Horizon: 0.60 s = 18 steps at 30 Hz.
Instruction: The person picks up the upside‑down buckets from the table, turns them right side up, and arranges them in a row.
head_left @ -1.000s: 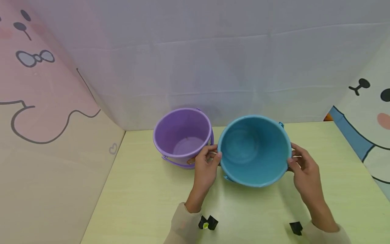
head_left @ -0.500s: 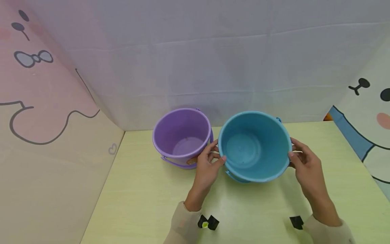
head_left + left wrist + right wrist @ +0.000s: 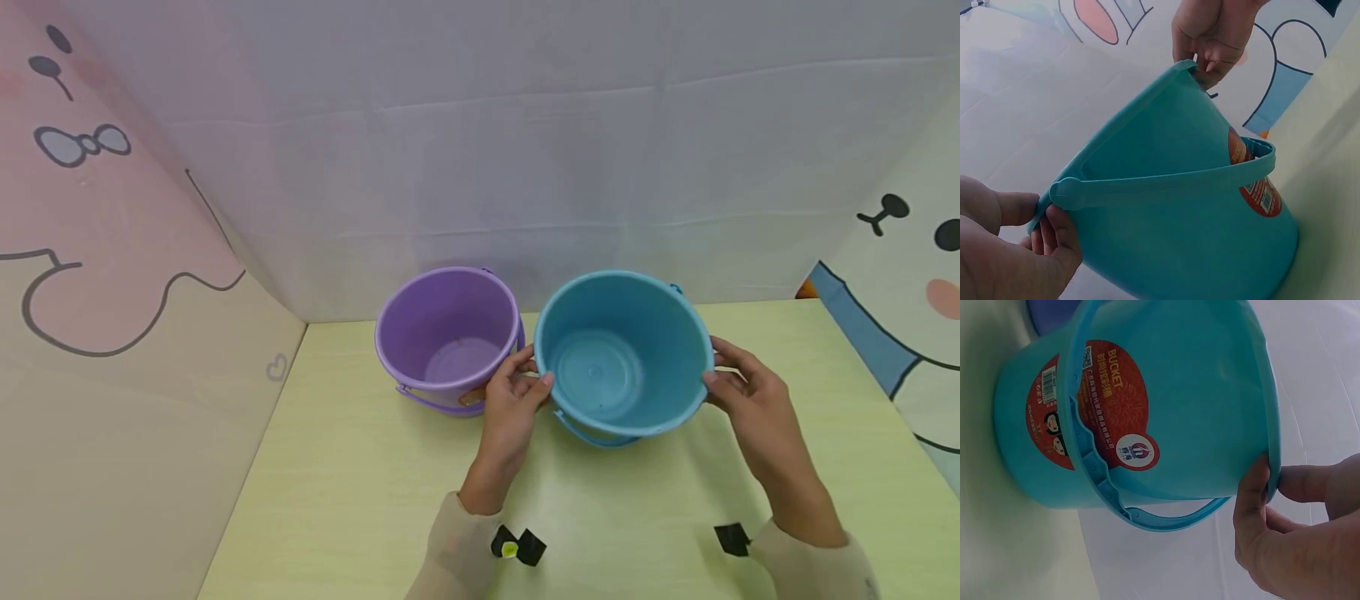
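Observation:
Both hands hold a blue bucket [image 3: 596, 371] by its rim, one on each side, and its mouth faces up and toward me. The left hand [image 3: 510, 412] pinches the left edge, thumb inside and fingers under the rim. On the other edge, the right hand [image 3: 753, 404] pinches the rim likewise. The bucket's handle [image 3: 1100, 469] hangs down past a red label [image 3: 1116, 394] in the right wrist view. Just left of it stands a purple bucket [image 3: 457, 333], its handle lowered, close to the left fingers. Nothing shows inside either bucket.
The buckets are over a pale green table [image 3: 337, 500], near a white cloth backdrop [image 3: 465, 167]. Cartoon-printed panels stand at the left [image 3: 150, 375] and right. Small black tags show by both sleeves.
The blue bucket has tipped back more upright, its rim rising in view and its front wall and handle coming into sight. Both hands stay on the rim; the purple bucket stands still.

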Each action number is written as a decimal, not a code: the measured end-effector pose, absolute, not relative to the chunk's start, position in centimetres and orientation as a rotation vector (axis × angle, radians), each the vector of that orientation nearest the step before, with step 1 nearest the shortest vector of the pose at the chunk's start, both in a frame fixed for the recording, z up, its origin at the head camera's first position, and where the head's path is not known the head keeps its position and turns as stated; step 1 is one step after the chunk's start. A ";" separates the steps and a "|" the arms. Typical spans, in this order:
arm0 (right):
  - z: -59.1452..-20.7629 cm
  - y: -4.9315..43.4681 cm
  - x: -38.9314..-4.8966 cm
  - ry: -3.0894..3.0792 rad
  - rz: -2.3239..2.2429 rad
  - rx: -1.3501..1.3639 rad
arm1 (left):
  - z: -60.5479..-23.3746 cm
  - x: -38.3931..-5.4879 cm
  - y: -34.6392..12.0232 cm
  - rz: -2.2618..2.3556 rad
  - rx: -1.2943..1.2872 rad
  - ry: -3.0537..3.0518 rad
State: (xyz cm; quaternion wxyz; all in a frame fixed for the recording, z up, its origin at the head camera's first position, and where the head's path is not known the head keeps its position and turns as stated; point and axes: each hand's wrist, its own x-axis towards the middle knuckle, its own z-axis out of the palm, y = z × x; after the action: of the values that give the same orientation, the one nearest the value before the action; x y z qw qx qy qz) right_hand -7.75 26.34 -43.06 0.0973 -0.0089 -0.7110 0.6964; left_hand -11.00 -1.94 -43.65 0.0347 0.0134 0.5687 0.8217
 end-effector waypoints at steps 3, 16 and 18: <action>-43.0 26.2 -8.0 -2.103 2.066 -0.051 | -43.6 -11.2 -1.7 2.549 -0.025 1.679; -42.5 25.8 -9.4 -2.263 1.964 -0.226 | -43.6 -12.3 -0.5 2.676 -0.196 1.497; -42.3 25.7 -9.6 -2.251 1.987 -0.227 | -43.7 -12.4 -0.4 2.687 -0.223 1.475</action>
State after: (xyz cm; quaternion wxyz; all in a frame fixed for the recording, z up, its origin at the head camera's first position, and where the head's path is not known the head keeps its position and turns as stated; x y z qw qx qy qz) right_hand -9.59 25.67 -42.31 0.0653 -0.0752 -0.7461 0.6584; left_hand -12.39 -0.43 -43.66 0.0341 -0.0725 0.4798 0.8737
